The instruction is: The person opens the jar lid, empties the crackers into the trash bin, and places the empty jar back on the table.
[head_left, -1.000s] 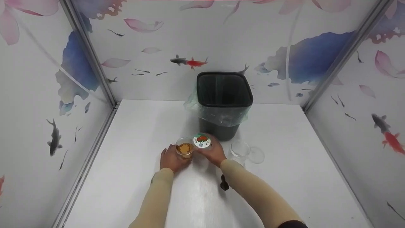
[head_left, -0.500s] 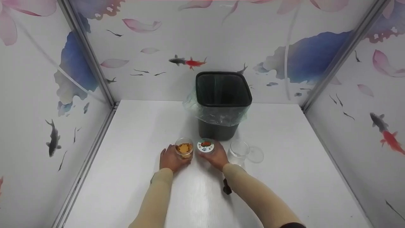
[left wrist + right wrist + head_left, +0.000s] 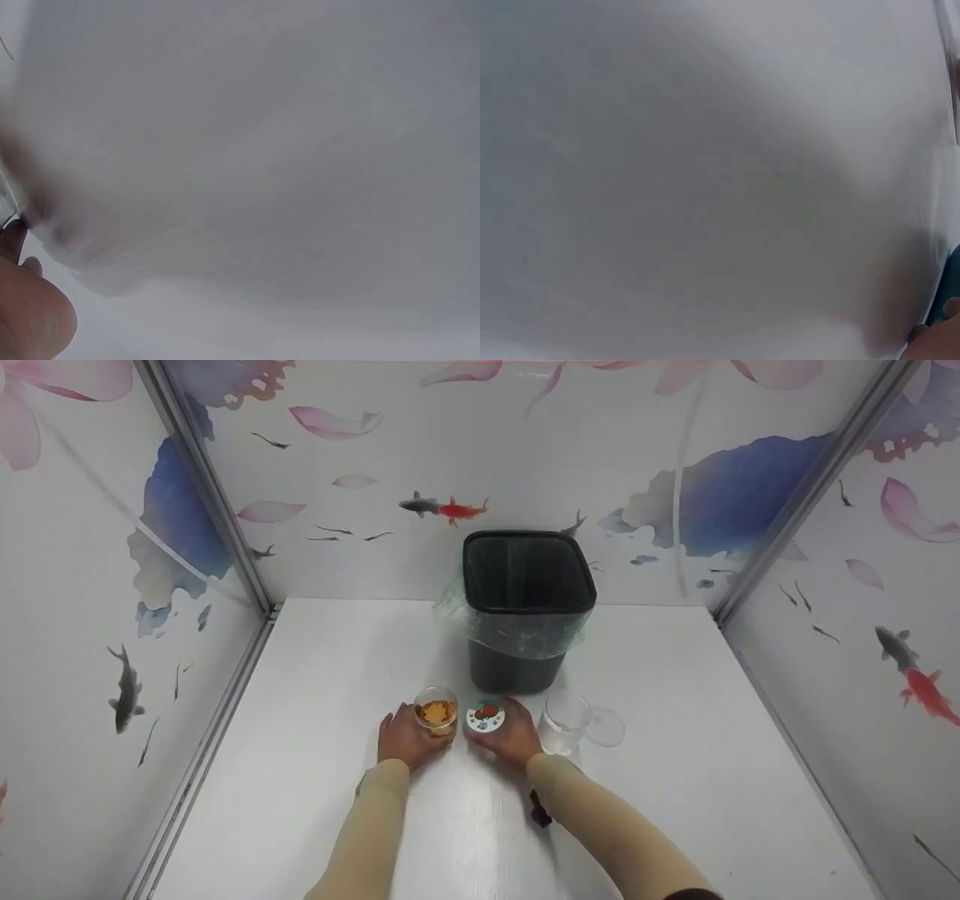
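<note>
Head view. My left hand (image 3: 403,737) wraps the small clear cup (image 3: 436,714) of orange-brown contents, which stands on the table (image 3: 300,750) just in front of the black bin (image 3: 527,607) and slightly to its left. My right hand (image 3: 507,739) grips the printed round lid (image 3: 486,717), face up and low over the table, just right of the cup and apart from it. An empty clear cup (image 3: 565,722) and its clear lid (image 3: 606,727) lie in front of the bin, to its right. Both wrist views show only blurred white surface.

I judge the step in hand to be parting lid from cup: the cup stands open. The next move calls for keeping the cup steady and upright while I release the lid.
</note>
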`<state>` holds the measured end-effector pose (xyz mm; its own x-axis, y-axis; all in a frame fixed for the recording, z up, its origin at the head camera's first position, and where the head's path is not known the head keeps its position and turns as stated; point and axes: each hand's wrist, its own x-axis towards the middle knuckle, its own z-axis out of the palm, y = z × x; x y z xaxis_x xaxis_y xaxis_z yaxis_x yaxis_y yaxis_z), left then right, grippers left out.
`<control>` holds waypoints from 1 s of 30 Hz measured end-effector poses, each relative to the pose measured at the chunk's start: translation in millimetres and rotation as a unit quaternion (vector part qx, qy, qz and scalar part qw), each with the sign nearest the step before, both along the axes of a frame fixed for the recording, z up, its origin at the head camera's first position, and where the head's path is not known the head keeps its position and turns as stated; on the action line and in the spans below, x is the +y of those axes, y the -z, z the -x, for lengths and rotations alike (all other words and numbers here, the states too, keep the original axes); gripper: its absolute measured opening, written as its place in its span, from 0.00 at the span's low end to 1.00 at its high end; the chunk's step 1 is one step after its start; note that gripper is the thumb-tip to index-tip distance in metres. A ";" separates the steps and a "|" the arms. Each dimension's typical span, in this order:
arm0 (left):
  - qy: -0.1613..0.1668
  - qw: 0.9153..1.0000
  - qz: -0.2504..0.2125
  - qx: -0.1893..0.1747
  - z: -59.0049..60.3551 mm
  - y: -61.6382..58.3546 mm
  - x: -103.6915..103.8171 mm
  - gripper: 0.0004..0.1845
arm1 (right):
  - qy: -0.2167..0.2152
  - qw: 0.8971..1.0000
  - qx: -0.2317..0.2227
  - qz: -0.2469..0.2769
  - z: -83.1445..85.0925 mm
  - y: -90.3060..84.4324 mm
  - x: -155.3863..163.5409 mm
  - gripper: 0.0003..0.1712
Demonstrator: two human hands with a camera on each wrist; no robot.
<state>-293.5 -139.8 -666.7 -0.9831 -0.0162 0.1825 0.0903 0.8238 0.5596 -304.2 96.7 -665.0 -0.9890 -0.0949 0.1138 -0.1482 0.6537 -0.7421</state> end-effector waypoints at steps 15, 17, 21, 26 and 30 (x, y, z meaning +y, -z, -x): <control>-0.001 1.000 0.003 0.008 0.8 2.2 0.2 0.50 | -0.009 0.991 -0.003 -0.135 -6.0 7.0 -0.4 0.64; 0.000 1.000 0.003 0.005 1.4 3.0 -0.1 0.51 | -0.010 0.990 -0.004 -0.144 -6.3 6.5 -1.0 0.64; -0.001 1.000 0.000 0.005 2.2 5.1 -0.7 0.51 | -0.019 0.989 -0.005 -0.148 -7.6 3.3 -1.6 0.62; 0.000 1.000 0.008 0.009 2.8 6.8 -1.3 0.52 | -0.027 0.989 -0.014 -0.148 -8.9 1.2 -1.3 0.62; 0.001 1.000 0.006 0.004 1.9 6.0 -1.6 0.52 | -0.028 0.988 -0.023 -0.151 -9.0 2.2 -0.9 0.63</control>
<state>-295.4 -141.4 -672.8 -0.9817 -0.0113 0.1901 0.0967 0.8304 0.5487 -295.3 95.8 -667.2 -0.9847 -0.1723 0.0272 -0.1610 0.8384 -0.5207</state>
